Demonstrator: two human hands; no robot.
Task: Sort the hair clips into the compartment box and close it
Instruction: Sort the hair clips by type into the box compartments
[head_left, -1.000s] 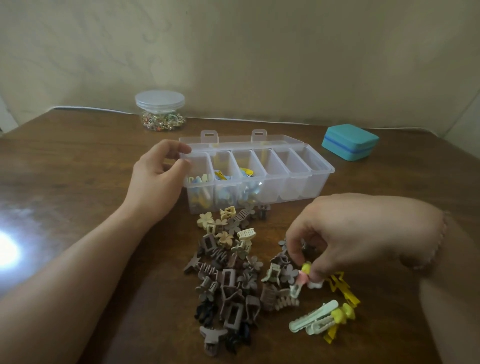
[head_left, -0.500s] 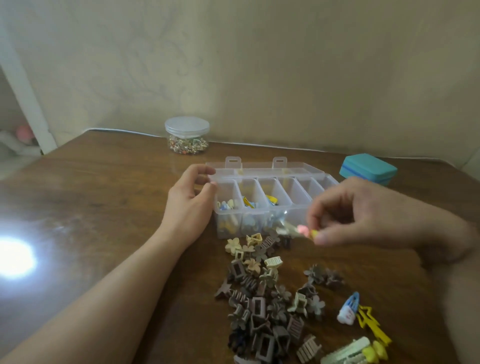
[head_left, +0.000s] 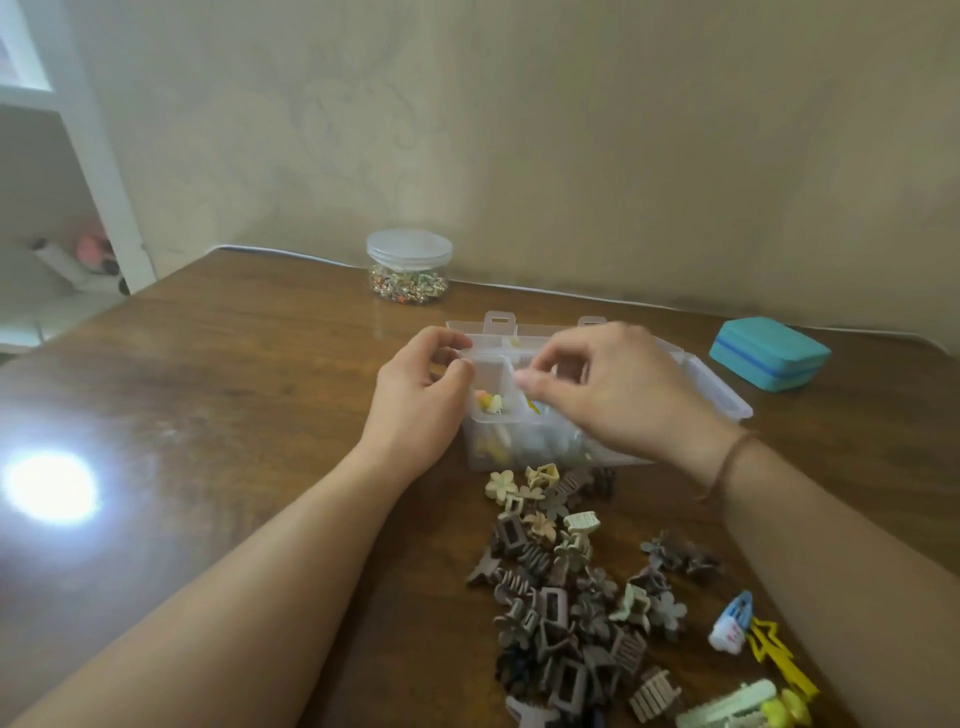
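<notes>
A clear plastic compartment box (head_left: 727, 405) stands open in the middle of the table, its lid lying back behind it. My left hand (head_left: 421, 400) grips the box's left end. My right hand (head_left: 602, 389) hovers over the left compartments, fingertips loosely curled with nothing visible in them. A pink and yellow clip (head_left: 487, 402) lies in the leftmost compartment; my hand hides most other compartments. A pile of brown and beige hair clips (head_left: 561, 597) lies in front of the box.
Coloured clips lie at the lower right: a blue-white one (head_left: 732, 621), a yellow star one (head_left: 774, 654) and pale green ones (head_left: 727, 712). A lidded jar of beads (head_left: 409, 267) stands at the back. A teal case (head_left: 769, 353) sits right of the box.
My right hand lifted the pink and yellow clip from the pile to the box; the clip now lies in the leftmost compartment. The view has tilted upward. My left hand stays on the box.
</notes>
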